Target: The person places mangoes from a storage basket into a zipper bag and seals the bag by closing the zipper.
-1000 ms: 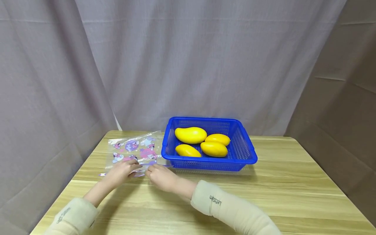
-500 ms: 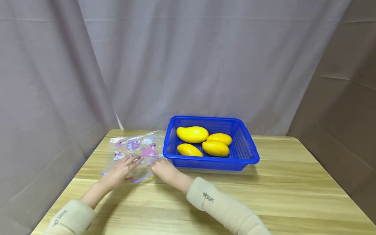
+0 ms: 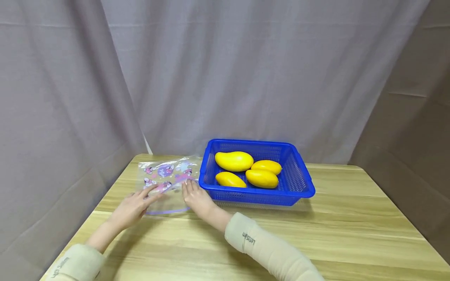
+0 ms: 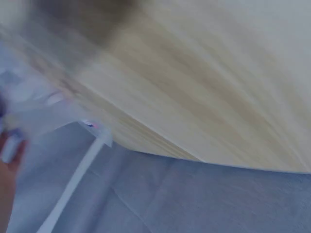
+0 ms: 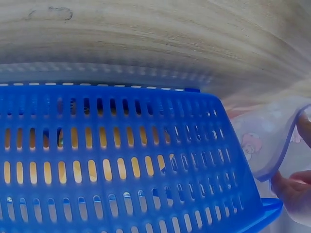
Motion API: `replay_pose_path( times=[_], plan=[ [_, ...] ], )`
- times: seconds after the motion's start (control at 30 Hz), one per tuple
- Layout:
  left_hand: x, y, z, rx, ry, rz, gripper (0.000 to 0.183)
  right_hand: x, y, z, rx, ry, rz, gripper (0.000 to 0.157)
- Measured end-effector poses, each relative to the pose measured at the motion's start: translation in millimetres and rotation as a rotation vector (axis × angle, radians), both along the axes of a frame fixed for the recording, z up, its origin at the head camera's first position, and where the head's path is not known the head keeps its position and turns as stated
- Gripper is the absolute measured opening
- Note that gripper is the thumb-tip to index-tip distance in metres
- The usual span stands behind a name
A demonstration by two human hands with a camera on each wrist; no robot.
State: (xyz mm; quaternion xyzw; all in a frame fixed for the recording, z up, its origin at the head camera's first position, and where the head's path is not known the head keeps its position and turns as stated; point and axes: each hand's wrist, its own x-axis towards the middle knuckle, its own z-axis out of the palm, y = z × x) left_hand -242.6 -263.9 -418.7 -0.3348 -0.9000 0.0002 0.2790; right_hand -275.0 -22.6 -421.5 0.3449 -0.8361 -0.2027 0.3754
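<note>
A clear zip bag (image 3: 164, 170) printed with pink and purple cartoon figures lies flat on the table, left of a blue basket (image 3: 256, 191). Its purple-edged mouth faces me and bows outward. My left hand (image 3: 131, 209) rests at the bag's near left part, fingers stretched out over the film. Close to the basket's corner, my right hand (image 3: 198, 200) touches the bag's right side with its fingers extended. The right wrist view shows the purple rim (image 5: 286, 145) standing up beside my right fingers (image 5: 289, 189). In the blurred left wrist view, only part of my left hand (image 4: 7, 187) shows.
The basket holds several yellow mangoes (image 3: 234, 161). Its near left corner stands right beside the bag. Grey curtains (image 3: 246, 78) hang behind and at the left of the wooden table (image 3: 344, 226), with a brown cloth (image 3: 415, 136) on the right.
Both hands have gone from pinching the bag's near edge to lying with straighter fingers. My left hand has drawn back leftward, my right has slid forward and right, and the bag's mouth has bowed open.
</note>
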Motion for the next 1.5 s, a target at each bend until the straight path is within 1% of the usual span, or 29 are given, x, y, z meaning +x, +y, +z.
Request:
replay_pose_path(
  times=[0.07,0.13,0.2,0.27,0.37,0.47,0.53,0.63,0.73,0.9,0.97,1.07,1.17,1.23,1.3,1.37,1.43,1.5],
  plan=[
    [0.6,-3.3,1.5,-0.003,0.059,-0.025,0.072,-0.8,0.4,0.5,0.000,-0.011,-0.014,0.037],
    [1.5,-6.5,2.3,0.010,0.102,-0.031,0.064,-1.6,0.7,0.3,0.000,-0.018,-0.017,0.039],
    [2.0,-9.2,2.1,0.037,0.131,-0.019,0.057,-1.8,1.2,-0.6,-0.010,0.007,-0.003,0.041],
    [2.5,-11.3,1.6,0.053,0.133,0.005,0.051,-1.6,1.5,-1.3,-0.016,0.024,0.008,0.042],
    [3.5,-12.4,1.0,0.065,0.112,0.054,0.055,-0.4,2.5,-1.0,-0.015,0.017,0.020,0.044],
    [5.0,-11.5,3.0,0.071,0.089,0.102,0.063,1.0,3.4,1.4,-0.006,-0.035,0.015,0.045],
    [5.0,-11.3,3.7,0.080,0.086,0.118,0.068,1.3,3.7,2.3,-0.013,-0.044,0.018,0.045],
    [3.7,-11.2,3.9,0.096,0.090,0.118,0.073,0.9,3.4,1.0,-0.044,-0.032,0.031,0.043],
    [2.5,-10.2,3.8,0.092,0.083,0.116,0.077,1.2,2.9,-2.0,-0.076,-0.022,0.036,0.040],
    [3.0,-6.4,4.5,0.064,0.071,0.133,0.081,4.5,2.4,-4.3,-0.132,-0.071,0.033,0.036],
    [3.3,-5.4,4.9,0.066,0.084,0.137,0.082,5.4,2.1,-3.5,-0.166,-0.094,0.033,0.036],
    [3.2,-5.5,4.5,0.086,0.114,0.132,0.082,5.5,1.2,-1.7,-0.202,-0.104,0.043,0.038],
    [1.5,-6.0,4.6,0.117,0.128,0.101,0.083,4.6,0.7,-0.9,-0.207,-0.101,0.050,0.039],
    [-0.3,-5.9,4.9,0.155,0.097,0.068,0.083,4.1,1.0,-1.0,-0.199,-0.108,0.045,0.039],
    [-1.5,-5.5,5.5,0.205,0.039,0.051,0.080,4.3,2.0,-1.4,-0.191,-0.130,0.036,0.039],
    [-1.6,-5.2,6.1,0.276,-0.059,0.046,0.076,4.8,3.4,-2.4,-0.183,-0.159,0.031,0.040],
    [-0.6,-5.3,6.6,0.341,-0.161,0.063,0.072,5.5,5.0,-3.7,-0.173,-0.182,0.031,0.041],
    [0.9,-5.3,7.3,0.379,-0.242,0.078,0.069,6.0,6.4,-5.1,-0.160,-0.184,0.039,0.041]
  ],
)
